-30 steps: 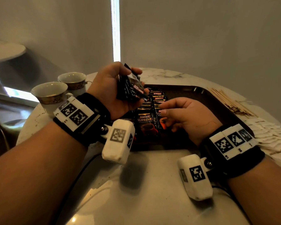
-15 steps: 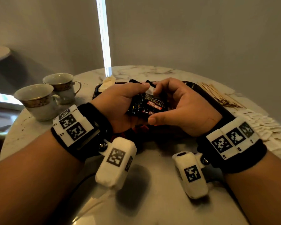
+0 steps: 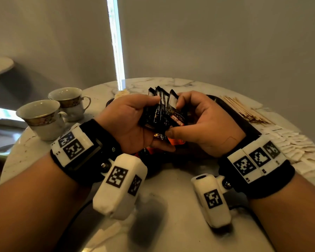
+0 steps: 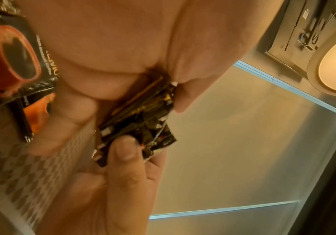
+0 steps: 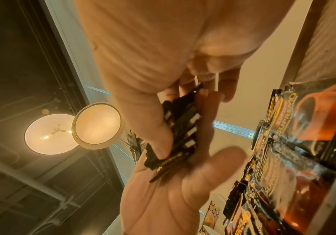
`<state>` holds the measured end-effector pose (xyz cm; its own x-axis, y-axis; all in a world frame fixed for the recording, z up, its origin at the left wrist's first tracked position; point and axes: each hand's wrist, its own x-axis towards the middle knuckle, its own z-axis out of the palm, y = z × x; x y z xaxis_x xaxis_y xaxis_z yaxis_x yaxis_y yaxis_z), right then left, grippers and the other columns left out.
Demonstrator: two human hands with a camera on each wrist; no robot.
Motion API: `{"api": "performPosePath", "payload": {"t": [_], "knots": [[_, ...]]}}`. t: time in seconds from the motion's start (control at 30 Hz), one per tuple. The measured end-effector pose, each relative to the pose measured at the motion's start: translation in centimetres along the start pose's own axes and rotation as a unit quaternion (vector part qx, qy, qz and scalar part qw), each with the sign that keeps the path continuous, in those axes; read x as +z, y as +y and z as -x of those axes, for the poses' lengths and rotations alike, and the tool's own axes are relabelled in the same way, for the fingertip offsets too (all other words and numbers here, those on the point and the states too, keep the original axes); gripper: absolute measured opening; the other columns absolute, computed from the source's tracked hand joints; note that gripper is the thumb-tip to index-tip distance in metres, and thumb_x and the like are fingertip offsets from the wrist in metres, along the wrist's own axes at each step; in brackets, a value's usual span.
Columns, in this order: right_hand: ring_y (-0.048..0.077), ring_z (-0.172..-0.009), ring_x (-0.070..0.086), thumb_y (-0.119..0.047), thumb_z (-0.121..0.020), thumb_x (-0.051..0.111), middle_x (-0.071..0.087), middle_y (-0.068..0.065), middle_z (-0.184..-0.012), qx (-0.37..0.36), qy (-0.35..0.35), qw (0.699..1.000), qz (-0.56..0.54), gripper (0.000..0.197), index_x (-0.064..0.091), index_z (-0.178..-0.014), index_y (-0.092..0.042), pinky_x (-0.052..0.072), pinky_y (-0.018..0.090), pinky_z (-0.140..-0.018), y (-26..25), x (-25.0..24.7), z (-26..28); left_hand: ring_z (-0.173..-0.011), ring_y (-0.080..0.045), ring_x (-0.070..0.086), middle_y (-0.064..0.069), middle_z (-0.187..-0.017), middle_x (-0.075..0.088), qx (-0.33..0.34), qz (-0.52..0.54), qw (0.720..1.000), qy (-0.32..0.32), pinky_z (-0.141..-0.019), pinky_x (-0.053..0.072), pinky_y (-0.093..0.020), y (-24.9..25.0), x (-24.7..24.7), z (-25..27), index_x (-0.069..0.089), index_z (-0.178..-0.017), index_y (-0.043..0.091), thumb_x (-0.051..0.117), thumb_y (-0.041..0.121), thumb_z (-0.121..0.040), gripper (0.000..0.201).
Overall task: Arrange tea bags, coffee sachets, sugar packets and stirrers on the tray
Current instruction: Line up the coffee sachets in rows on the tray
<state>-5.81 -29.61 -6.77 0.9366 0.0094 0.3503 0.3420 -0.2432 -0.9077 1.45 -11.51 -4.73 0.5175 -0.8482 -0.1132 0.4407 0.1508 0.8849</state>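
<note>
Both hands were up over the tray [image 3: 244, 124], working one fanned bunch of black coffee sachets [image 3: 162, 113]. Left hand [image 3: 127, 124] had its grip clamped on the bunch, thumb on top, fingers curled underneath. Right hand [image 3: 204, 124] pinched the rightmost sachet, thumb tip against its lower edge, fingers curled over the top edge. Left wrist view showed the bunch [image 4: 139, 124] edge-on, the right thumb pressing it. Right wrist view showed the sachets [image 5: 181, 130] stacked between the two hands. More sachets lay in the tray [image 5: 296, 143] under the hands, printed faces up, overlapping in a row. Tray sat on the round marble counter [image 3: 171, 206]. Wooden stirrers [image 3: 244, 111] lay just right of the tray, white packets [image 3: 295, 144] spread beside them. Two teacups [image 3: 53, 113] stood at far left, touching each other.
</note>
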Motion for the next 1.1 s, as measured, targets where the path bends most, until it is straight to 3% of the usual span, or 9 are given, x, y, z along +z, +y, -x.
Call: {"api": "performPosePath", "payload": {"t": [0.2,0.3,0.47,0.63,0.77,0.83,0.9,1.03,1.1], "knots": [[0.022,-0.106,0.069,-0.026,-0.051,0.096,0.061,-0.021,-0.125,0.02,-0.042,0.999,0.013,0.059,0.066,-0.102,-0.03,0.062,0.045,-0.08,-0.2,-0.2,0.0,-0.081,-0.033,0.072,-0.024,-0.101,0.067,0.033,-0.001,0.996,0.083,-0.065,0.06,-0.041,-0.4,0.0,-0.4,0.05,-0.133,-0.004,0.06,0.012,-0.078,0.058],[0.018,-0.104,0.064,-0.013,-0.063,0.076,0.047,-0.007,-0.142,0.004,-0.037,0.999,0.002,0.058,0.066,-0.114,-0.04,0.061,0.037,-0.08,0.0,-0.6,-0.4,-0.085,-0.034,0.073,-0.027,-0.111,0.067,0.047,0.035,0.992,0.111,-0.066,0.061,-0.042,-0.1,-0.1,-0.6,0.048,-0.134,-0.006,0.056,0.011,-0.077,0.06],[0.004,-0.089,0.069,0.019,-0.082,0.058,0.06,-0.005,-0.118,-0.058,0.006,0.998,-0.003,0.048,0.068,-0.107,-0.021,0.058,0.025,-0.073,-0.2,0.0,-0.4,-0.08,-0.03,0.073,-0.022,-0.1,0.068,0.037,0.035,0.994,0.099,-0.065,0.062,-0.04,0.3,-0.3,-0.4,0.052,-0.119,-0.003,0.053,0.013,-0.078,0.044],[-0.001,-0.099,0.064,0.01,-0.084,0.066,0.062,-0.001,-0.117,-0.054,0.065,0.995,0.052,0.037,0.075,-0.089,-0.026,0.054,0.017,-0.078,0.2,-0.4,-0.6,-0.077,-0.027,0.073,-0.017,-0.094,0.071,0.011,0.008,0.995,0.098,-0.061,0.061,-0.038,0.2,-0.1,-0.3,0.059,-0.109,0.002,0.054,0.018,-0.082,0.032],[-0.004,-0.068,0.067,0.007,-0.088,0.065,0.072,-0.013,-0.074,-0.054,0.144,0.988,-0.027,0.025,0.072,-0.084,-0.017,0.05,0.01,-0.061,0.4,-0.3,-0.7,-0.077,-0.026,0.072,-0.015,-0.093,0.07,0.028,0.016,0.993,0.117,-0.061,0.061,-0.037,0.5,-0.4,-0.3,0.057,-0.116,0.002,0.048,0.018,-0.09,0.031],[-0.004,-0.056,0.063,0.001,-0.091,0.064,0.07,-0.013,-0.062,-0.03,0.201,0.978,-0.034,0.018,0.068,-0.084,-0.015,0.048,0.013,-0.053,0.8,-0.7,-1.1,-0.082,-0.026,0.072,-0.017,-0.1,0.069,0.033,0.025,0.991,0.127,-0.061,0.06,-0.036,0.9,-0.7,-0.3,0.053,-0.126,-0.001,0.042,0.017,-0.096,0.036],[0.002,-0.063,0.067,-0.003,-0.092,0.064,0.073,-0.007,-0.071,0.007,0.226,0.974,-0.015,0.014,0.067,-0.092,-0.016,0.049,0.02,-0.053,1.6,-1.2,-1.5,-0.084,-0.027,0.073,-0.019,-0.107,0.07,0.049,0.032,0.988,0.145,-0.061,0.06,-0.035,1.3,-1.2,-0.2,0.048,-0.138,-0.004,0.041,0.017,-0.097,0.047],[0.022,-0.085,0.073,0.009,-0.086,0.063,0.07,0.002,-0.087,0.128,0.154,0.98,0.021,0.051,0.057,-0.127,-0.021,0.06,0.039,-0.071,2.7,-1.8,-1.8,-0.084,-0.029,0.074,-0.021,-0.112,0.07,0.089,0.05,0.98,0.172,-0.061,0.059,-0.037,1.8,-1.9,0.0,0.041,-0.146,-0.005,0.044,0.017,-0.097,0.054],[0.022,-0.087,0.072,0.007,-0.086,0.063,0.067,0.002,-0.093,0.173,0.111,0.976,0.065,0.053,0.06,-0.127,-0.026,0.061,0.041,-0.072,2.6,-1.6,-1.5,-0.084,-0.028,0.075,-0.02,-0.11,0.071,0.093,0.05,0.978,0.181,-0.061,0.059,-0.038,1.9,-2.2,0.0,0.042,-0.145,-0.005,0.043,0.017,-0.097,0.053]]}}
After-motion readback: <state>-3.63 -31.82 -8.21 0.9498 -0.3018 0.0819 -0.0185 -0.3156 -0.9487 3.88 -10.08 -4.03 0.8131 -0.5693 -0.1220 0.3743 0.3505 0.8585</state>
